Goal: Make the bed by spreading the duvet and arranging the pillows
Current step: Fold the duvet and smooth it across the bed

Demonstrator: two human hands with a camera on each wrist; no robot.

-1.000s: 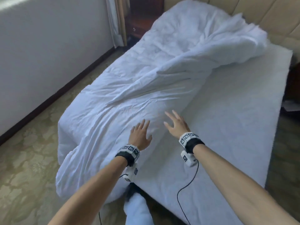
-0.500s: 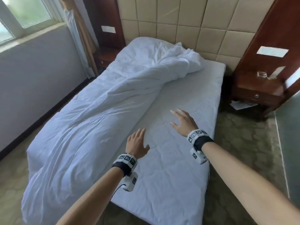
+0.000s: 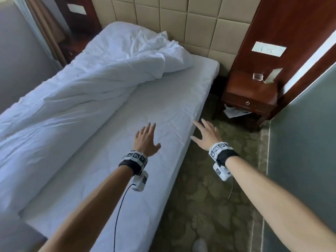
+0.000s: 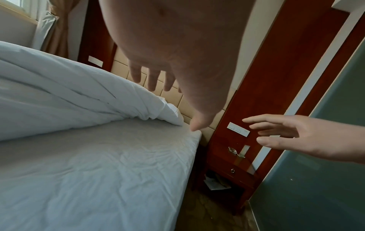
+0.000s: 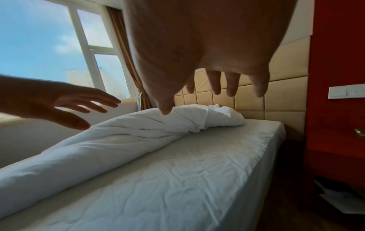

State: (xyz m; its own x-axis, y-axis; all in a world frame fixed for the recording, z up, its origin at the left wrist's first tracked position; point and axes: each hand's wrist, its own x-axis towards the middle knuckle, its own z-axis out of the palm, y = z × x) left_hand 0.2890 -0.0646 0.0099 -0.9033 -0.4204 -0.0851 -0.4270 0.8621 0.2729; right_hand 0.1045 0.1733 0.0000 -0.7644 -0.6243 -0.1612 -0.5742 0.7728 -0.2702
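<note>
A white duvet [image 3: 76, 91] lies bunched in a long heap along the left half of the bed [image 3: 160, 110], its crumpled end near the headboard; it also shows as the duvet [image 4: 59, 96] and the duvet [image 5: 118, 137] in the wrist views. The right half is bare white sheet. My left hand [image 3: 145, 137] hovers open above the sheet, fingers spread, holding nothing. My right hand [image 3: 205, 133] is open too, past the bed's right edge over the floor. No separate pillow can be made out.
A padded beige headboard [image 3: 190, 30] backs the bed. A wooden nightstand [image 3: 251, 95] with a glass ashtray [image 3: 257, 76] stands to the right, papers beneath it. Patterned carpet [image 3: 209, 197] runs along the bed's right side. A window and curtain [image 5: 122, 46] are on the left.
The view has swung right, from the foot of the bed toward its right side. Both hands moved right off the duvet, the right one past the mattress edge. Both stay open and empty.
</note>
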